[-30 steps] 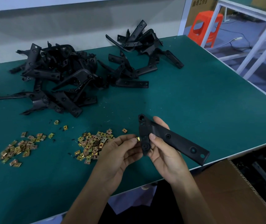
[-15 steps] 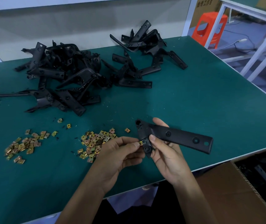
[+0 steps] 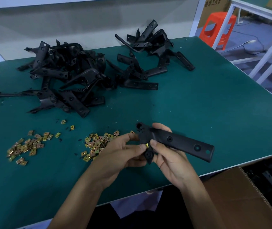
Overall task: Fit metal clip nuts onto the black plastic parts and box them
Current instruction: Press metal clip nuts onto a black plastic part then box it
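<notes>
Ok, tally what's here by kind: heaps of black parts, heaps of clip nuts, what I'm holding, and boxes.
Black part heaps: 2
Clip nut heaps: 2
Held black part: 1
Clip nut being fitted: 1
Cardboard box: 1
Total: 7

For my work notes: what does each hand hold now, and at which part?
The right hand grips the black part at its wide end, the long arm free. The left hand pinches a clip nut against that end's edge.
</notes>
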Demonstrator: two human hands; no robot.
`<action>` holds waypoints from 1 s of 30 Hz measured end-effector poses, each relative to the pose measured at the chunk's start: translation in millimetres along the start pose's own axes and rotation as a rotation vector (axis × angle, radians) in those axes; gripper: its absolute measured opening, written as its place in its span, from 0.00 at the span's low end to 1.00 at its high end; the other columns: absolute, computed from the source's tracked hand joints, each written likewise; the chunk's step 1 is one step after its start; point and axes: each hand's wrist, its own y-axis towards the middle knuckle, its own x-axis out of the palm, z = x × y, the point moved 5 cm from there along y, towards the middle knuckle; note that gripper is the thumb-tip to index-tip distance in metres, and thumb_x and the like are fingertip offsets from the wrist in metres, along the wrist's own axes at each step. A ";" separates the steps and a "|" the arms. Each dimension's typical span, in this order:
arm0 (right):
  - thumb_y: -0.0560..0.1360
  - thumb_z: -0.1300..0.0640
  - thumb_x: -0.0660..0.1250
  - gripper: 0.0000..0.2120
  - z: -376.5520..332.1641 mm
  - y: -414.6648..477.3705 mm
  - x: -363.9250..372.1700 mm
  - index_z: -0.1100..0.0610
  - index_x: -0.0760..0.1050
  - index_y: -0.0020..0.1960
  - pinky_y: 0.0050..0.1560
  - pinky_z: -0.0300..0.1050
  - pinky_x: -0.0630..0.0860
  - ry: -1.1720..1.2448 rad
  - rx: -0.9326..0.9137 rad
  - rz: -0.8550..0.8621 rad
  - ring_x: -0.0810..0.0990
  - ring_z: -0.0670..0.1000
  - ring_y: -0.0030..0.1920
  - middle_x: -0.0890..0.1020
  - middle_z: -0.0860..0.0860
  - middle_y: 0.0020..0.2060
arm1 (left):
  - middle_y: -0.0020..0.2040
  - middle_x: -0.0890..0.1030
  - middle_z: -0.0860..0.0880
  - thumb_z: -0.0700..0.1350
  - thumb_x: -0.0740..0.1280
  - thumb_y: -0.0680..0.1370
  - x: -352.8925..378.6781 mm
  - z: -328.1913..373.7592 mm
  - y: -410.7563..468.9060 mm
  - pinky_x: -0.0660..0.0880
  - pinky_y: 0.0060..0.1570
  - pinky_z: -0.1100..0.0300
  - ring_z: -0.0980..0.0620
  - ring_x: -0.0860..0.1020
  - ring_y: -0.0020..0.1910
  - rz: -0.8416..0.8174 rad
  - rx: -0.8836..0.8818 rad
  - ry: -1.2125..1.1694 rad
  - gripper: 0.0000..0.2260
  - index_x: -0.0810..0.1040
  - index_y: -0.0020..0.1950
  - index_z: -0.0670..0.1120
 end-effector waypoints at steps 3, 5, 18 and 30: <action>0.71 0.59 0.74 0.21 -0.7 1.7 -5.6 0.47 0.79 0.63 0.48 0.49 0.81 0.139 -0.022 0.084 0.84 0.54 0.53 0.83 0.58 0.60 | 0.48 0.86 0.44 0.47 0.69 0.79 -7.6 11.3 17.2 0.81 0.45 0.62 0.50 0.83 0.46 0.075 0.128 0.255 0.06 0.83 0.53 0.48; 0.73 0.61 0.71 0.17 -1.9 0.5 -11.7 0.47 0.82 0.59 0.42 0.44 0.82 0.267 -0.037 0.149 0.85 0.51 0.49 0.84 0.55 0.57 | 0.53 0.85 0.53 0.49 0.66 0.82 -24.7 25.4 31.8 0.75 0.51 0.64 0.54 0.80 0.54 0.338 0.293 0.868 0.07 0.83 0.56 0.54; 0.76 0.64 0.64 0.17 -2.3 -3.9 -10.6 0.49 0.82 0.60 0.37 0.43 0.81 0.317 0.003 0.066 0.86 0.49 0.44 0.86 0.53 0.52 | 0.39 0.83 0.59 0.52 0.69 0.80 -20.3 24.7 34.8 0.73 0.37 0.72 0.64 0.80 0.39 0.336 0.379 0.764 0.04 0.80 0.46 0.60; 0.74 0.62 0.68 0.16 -2.7 -4.2 -9.8 0.49 0.84 0.58 0.38 0.42 0.81 0.321 -0.002 0.040 0.86 0.48 0.46 0.86 0.52 0.52 | 0.45 0.86 0.48 0.36 0.70 0.77 -12.0 15.7 25.1 0.77 0.49 0.61 0.53 0.83 0.47 0.258 0.256 0.009 0.10 0.86 0.46 0.51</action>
